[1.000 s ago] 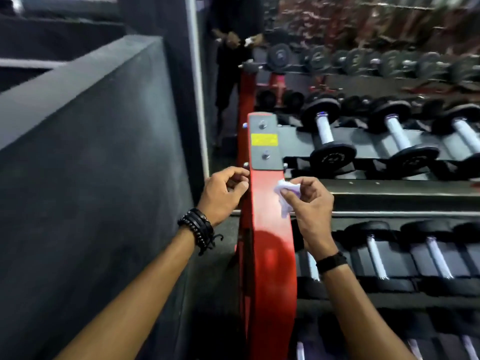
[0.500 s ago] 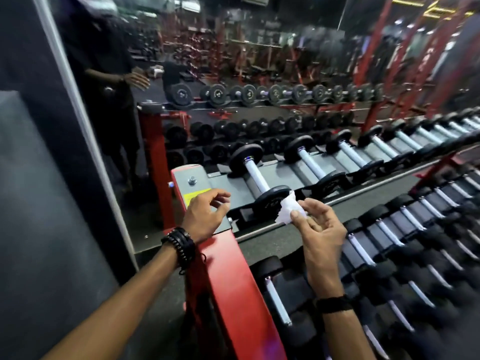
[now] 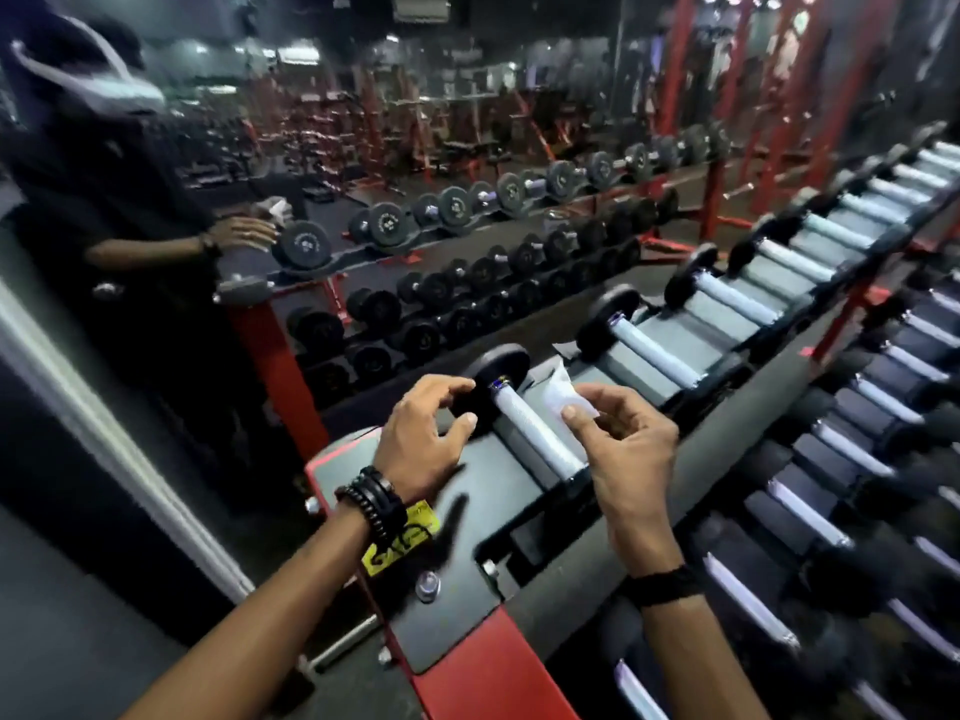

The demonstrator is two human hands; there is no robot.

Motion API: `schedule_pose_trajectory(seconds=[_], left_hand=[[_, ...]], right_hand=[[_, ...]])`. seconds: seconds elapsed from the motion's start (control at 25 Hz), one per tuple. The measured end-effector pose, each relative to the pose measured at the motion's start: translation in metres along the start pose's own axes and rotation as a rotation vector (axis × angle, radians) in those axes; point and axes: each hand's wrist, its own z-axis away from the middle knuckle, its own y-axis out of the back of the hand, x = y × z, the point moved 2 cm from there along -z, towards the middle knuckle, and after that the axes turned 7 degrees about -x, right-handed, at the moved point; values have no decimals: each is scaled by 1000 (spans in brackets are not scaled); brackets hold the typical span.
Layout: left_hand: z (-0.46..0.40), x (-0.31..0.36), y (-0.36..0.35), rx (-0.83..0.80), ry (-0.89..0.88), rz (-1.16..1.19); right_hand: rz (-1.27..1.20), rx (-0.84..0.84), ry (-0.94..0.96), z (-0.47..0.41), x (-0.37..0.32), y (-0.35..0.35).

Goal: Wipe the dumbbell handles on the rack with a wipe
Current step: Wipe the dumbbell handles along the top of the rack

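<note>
A white wipe (image 3: 563, 394) is pinched between the thumb and fingers of my right hand (image 3: 626, 449), just right of the pale handle (image 3: 535, 433) of the first dumbbell on the top shelf. My left hand (image 3: 423, 439) hovers with spread, curled fingers at that dumbbell's black far-end plate (image 3: 493, 379), holding nothing. The dumbbell's near-end plate is hidden behind my right hand. More dumbbells with pale handles (image 3: 657, 356) line the red and grey rack (image 3: 467, 605) to the right, on the top and lower shelves.
A mirror (image 3: 415, 174) behind the rack reflects the dumbbell rows, red gym frames and a person. A dark wall (image 3: 78, 589) stands at the left. A yellow label (image 3: 400, 543) sits on the rack's end plate.
Both hands have moved up from the rack's red end post to the first top-shelf dumbbell. The wipe now sits beside its handle. The view has swung right along the rack.
</note>
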Motion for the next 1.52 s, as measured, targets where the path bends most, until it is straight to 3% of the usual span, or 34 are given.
schedule_pose_trajectory(seconds=[0.2, 0.48, 0.64, 0.76, 0.96, 1.12, 1.28, 1.44, 1.52], left_hand=[[-49, -32, -14, -34, -104, 86], [-98, -48, -27, -444, -163, 464], [-103, -53, -40, -570, -182, 610], [-103, -53, -43, -552, -212, 611], [-103, -54, -46, -505, -238, 590], [-102, -53, -46, -498, -258, 586], [-102, -56, -47, -514, -234, 583], [-102, -58, -45, -522, -218, 565], [-103, -57, -45, -519, -215, 559]], right_hand=[[166, 125, -68, -11, 14, -8], [379, 174, -107, -37, 31, -83], [480, 228, -55, -32, 54, -102], [567, 266, 5, -32, 56, -105], [634, 300, -115, -61, 55, -93], [767, 244, 59, -38, 52, -99], [783, 250, -83, -60, 59, -84], [845, 240, 102, -41, 53, -100], [856, 239, 66, -44, 53, -97]])
